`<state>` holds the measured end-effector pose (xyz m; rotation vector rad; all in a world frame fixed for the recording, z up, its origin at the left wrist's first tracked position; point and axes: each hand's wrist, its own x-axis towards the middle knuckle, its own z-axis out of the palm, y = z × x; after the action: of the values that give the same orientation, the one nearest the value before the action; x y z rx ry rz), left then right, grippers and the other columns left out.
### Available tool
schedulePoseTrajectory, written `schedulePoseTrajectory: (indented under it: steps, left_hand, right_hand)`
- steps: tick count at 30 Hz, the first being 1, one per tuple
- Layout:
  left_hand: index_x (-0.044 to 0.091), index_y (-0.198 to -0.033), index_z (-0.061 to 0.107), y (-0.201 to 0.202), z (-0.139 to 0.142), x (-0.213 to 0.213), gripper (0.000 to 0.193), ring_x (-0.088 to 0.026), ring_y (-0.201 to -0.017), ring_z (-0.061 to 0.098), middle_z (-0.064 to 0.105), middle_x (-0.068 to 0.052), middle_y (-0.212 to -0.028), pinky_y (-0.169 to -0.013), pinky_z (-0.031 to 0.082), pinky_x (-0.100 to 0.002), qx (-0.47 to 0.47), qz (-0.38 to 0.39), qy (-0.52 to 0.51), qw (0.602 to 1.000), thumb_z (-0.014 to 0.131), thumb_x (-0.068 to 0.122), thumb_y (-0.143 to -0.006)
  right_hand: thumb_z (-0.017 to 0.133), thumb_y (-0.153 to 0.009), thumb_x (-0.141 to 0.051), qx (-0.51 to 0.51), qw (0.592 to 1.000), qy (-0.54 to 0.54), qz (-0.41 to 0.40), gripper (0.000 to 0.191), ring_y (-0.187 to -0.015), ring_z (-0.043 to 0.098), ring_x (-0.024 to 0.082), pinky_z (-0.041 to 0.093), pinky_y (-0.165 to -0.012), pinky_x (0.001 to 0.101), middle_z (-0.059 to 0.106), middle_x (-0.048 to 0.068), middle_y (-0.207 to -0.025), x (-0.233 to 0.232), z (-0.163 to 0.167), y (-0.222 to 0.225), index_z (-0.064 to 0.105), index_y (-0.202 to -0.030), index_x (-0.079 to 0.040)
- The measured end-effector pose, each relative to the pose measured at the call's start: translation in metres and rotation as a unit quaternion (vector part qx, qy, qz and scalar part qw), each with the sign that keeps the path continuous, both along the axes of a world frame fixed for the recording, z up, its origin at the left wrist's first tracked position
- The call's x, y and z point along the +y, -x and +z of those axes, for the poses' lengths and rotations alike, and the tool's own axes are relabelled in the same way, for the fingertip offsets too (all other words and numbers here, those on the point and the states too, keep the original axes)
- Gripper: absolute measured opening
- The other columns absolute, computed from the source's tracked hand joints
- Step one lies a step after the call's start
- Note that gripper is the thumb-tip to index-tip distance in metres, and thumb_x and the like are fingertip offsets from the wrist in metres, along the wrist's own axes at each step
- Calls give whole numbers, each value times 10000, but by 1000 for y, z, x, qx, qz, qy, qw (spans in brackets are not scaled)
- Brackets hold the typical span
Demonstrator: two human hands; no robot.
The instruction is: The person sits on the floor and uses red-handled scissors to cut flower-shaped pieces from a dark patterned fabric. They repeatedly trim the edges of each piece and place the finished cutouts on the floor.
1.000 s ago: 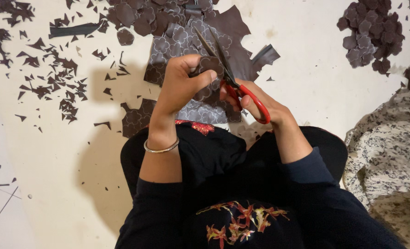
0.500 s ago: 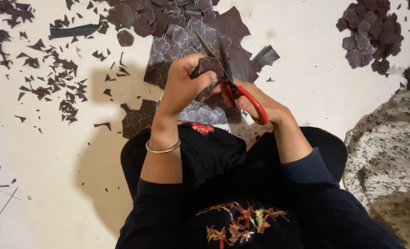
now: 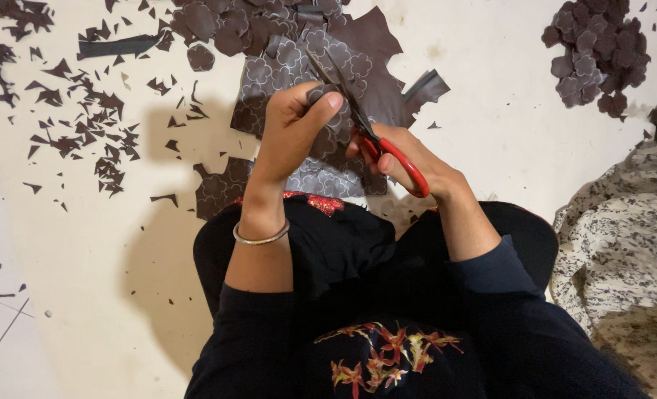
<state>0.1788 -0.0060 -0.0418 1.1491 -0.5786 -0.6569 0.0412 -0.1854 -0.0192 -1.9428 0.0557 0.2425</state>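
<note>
Scissors (image 3: 387, 148) with red handles sit in your right hand (image 3: 409, 159), fingers closed through the loops, blades pointing up and away toward the top of the view. Blades look slightly parted around the small dark brown piece (image 3: 328, 111) you pinch in your left hand (image 3: 291, 129), thumb and fingers clamped together on it, held above the floor in front of your lap. Cannot tell how far the blades bite into it.

Left wrist carries a thin metal bangle (image 3: 260, 238). Both sleeves are dark, pushed up on the forearms; your dark top has a red and gold embroidered motif (image 3: 387, 355) on the front.

Under the hands lies a larger grey-brown sheet (image 3: 291, 63) marked with outlined flower shapes, partly covered by your hands. Plain dark brown offcuts lie beside and under it, one jagged one (image 3: 221, 188) just left of your left wrist. Pale floor (image 3: 491, 125) carries it all.

Small dark scraps (image 3: 84, 133) are scattered across the left side. Top right, well apart from the hands, a heap of cut flower-shaped pieces (image 3: 594, 59). A long dark strip (image 3: 118, 46) lies top left. Speckled cloth (image 3: 624, 222) sits at the right edge, near your right elbow.
</note>
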Motion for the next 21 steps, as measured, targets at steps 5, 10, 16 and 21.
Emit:
schedulePoseTrajectory:
  steps: [5,10,16,21]
  left_hand:
    - [23,-833,614,0,-5,3,263,-3,-699,424,519,86,-747,-602,347,-217,-14,-3,-4,1000,653,169,-1049]
    - [26,-850,644,0,-4,3,239,-3,-680,459,562,80,-748,-592,370,-210,11,-12,7,1000,654,178,-1034]
    - [38,-848,654,1,-3,4,229,-1,-630,440,552,80,-724,-548,345,-203,69,-22,16,997,658,184,-1024]
    - [35,-857,646,-1,-4,5,232,-7,-693,444,569,78,-770,-609,356,-209,46,-20,42,998,662,172,-1044]
  right_hand:
    - [314,-798,-1001,-4,1000,-15,14,1028,-753,587,145,508,-671,302,567,25,-852,-1,5,1,620,-1049,-52]
    - [313,-760,-1023,8,1000,-21,17,1053,-729,582,147,489,-642,299,556,33,-815,-2,7,-1,630,-1033,-57]
    - [305,-687,-1060,47,998,-31,11,1110,-683,578,147,463,-607,294,545,21,-724,-4,10,1,651,-1026,-61]
    - [310,-703,-1048,42,998,-32,22,1098,-669,563,151,451,-592,303,537,27,-714,-2,11,-1,652,-1019,-54]
